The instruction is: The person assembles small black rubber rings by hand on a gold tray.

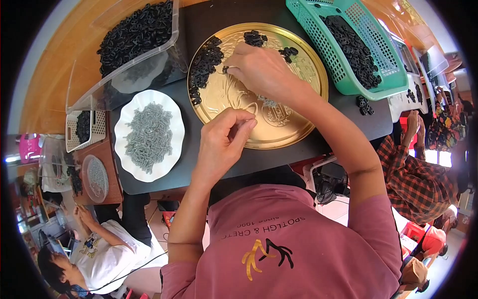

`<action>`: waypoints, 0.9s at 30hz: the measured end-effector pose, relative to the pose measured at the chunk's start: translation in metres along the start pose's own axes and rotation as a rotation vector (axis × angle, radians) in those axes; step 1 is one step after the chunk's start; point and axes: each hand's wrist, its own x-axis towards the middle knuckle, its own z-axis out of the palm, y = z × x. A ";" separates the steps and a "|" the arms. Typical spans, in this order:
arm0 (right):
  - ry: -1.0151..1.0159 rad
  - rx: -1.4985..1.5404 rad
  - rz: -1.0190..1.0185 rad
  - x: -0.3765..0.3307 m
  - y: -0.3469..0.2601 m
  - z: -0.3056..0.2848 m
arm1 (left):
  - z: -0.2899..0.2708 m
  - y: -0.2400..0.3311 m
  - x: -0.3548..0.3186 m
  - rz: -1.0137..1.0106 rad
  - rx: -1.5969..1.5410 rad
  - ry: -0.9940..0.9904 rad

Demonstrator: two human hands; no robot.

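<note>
My left hand (226, 139) is over the near part of a round gold tray (298, 127), thumb and forefinger pressed together. Whatever is in that pinch is too small to make out. Farther up, my right hand (261, 70) reaches across the tray, its fingertips closed on a small black plastic piece (225, 70). A pile of similar black pieces (204, 65) lies along the tray's left side, and smaller clusters sit at its far edge. Partly under my right wrist is a little heap of small grey metal parts (267, 101).
Left of the tray stands a white scalloped dish (178, 130) of small grey parts. Behind it, a clear plastic bin (174, 30) holds many black pieces. A green basket (398, 82) of black pieces stands at the right. Other people sit on both sides.
</note>
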 end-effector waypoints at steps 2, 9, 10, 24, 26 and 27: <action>-0.028 -0.081 -0.044 0.006 0.000 0.006 | 0.001 -0.002 0.000 0.011 -0.011 0.008; -0.003 -0.181 -0.160 0.012 0.010 0.022 | -0.001 -0.003 -0.001 -0.043 -0.090 0.024; 0.035 -0.164 -0.148 0.011 0.012 0.023 | -0.002 -0.003 -0.001 -0.052 -0.104 0.034; -0.060 1.256 0.488 -0.052 -0.029 -0.025 | 0.001 0.012 0.010 -0.164 -0.496 0.245; -0.028 1.382 0.487 -0.063 -0.034 -0.022 | 0.003 0.013 0.008 -0.192 -0.503 0.220; -0.022 1.382 0.493 -0.068 -0.037 -0.022 | 0.003 0.012 0.006 -0.189 -0.501 0.197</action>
